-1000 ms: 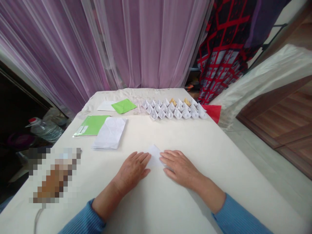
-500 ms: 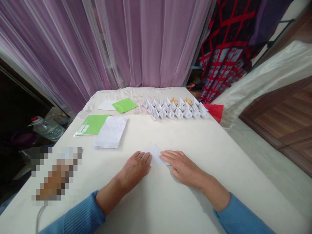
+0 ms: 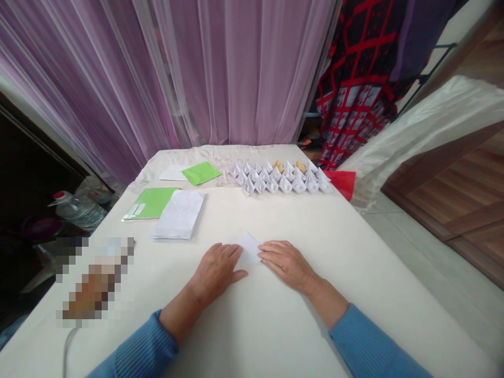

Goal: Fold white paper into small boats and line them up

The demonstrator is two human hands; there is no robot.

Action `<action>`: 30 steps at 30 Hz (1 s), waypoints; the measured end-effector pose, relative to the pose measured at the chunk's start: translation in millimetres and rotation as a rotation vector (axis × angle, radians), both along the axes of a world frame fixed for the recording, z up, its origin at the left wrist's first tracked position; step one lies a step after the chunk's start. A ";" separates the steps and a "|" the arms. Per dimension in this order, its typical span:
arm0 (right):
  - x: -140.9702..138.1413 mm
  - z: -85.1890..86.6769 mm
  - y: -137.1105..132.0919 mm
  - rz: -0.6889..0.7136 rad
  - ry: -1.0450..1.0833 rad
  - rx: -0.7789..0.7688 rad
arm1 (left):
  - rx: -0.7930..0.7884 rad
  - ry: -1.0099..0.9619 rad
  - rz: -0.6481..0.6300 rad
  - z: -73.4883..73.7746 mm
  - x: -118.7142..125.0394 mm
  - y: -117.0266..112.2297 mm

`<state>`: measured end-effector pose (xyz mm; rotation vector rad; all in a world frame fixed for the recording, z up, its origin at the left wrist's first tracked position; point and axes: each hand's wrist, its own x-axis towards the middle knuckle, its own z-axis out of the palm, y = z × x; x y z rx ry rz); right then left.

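Note:
A small white folded paper lies on the cream table just in front of me. My left hand lies flat over its left part, fingers stretched out. My right hand presses flat on its right edge, fingers together and extended. Only the paper's upper corner shows between the two hands. Both sleeves are blue.
Several folded white paper boats stand in rows at the table's far side, with a red sheet beside them. A stack of white paper, a green packet and a green sheet lie left. Purple curtains hang behind.
My right hand has slid slightly back toward me and inward along the paper. The left hand has stayed flat on the paper, thumb now spread a little.

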<state>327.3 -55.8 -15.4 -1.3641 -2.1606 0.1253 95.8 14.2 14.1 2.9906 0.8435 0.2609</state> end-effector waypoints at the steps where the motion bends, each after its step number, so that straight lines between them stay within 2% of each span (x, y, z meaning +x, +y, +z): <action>1: -0.7 -0.4 -0.2 -0.003 0.016 0.015 | 0.003 -0.012 0.010 -0.4 -0.9 -1.0; 8: -0.1 -4.6 -3.9 -0.015 0.093 0.076 | 0.070 -0.085 0.072 -10.1 -17.8 -4.9; 11: 0.5 -4.8 -4.2 -0.011 0.116 0.098 | 0.068 -0.121 0.080 -9.7 -21.0 -6.4; 19: -2.5 0.1 -4.8 -0.064 0.030 -0.012 | -0.057 -0.162 0.134 -7.1 -17.7 -18.9; 22: -1.1 3.1 3.4 -0.069 0.052 -0.115 | -0.130 -0.174 0.180 -7.4 -16.8 -16.5; 25: 0.6 13.8 13.4 -0.067 0.078 -0.306 | -0.179 -0.165 0.208 -6.7 -15.0 -11.0; 28: 0.2 26.3 20.5 -0.116 0.086 -0.467 | -0.210 -0.156 0.248 -5.6 -12.9 -6.9; 30: -1.5 30.0 22.6 -0.167 0.097 -0.512 | -0.236 -0.148 0.277 -4.9 -11.7 -5.6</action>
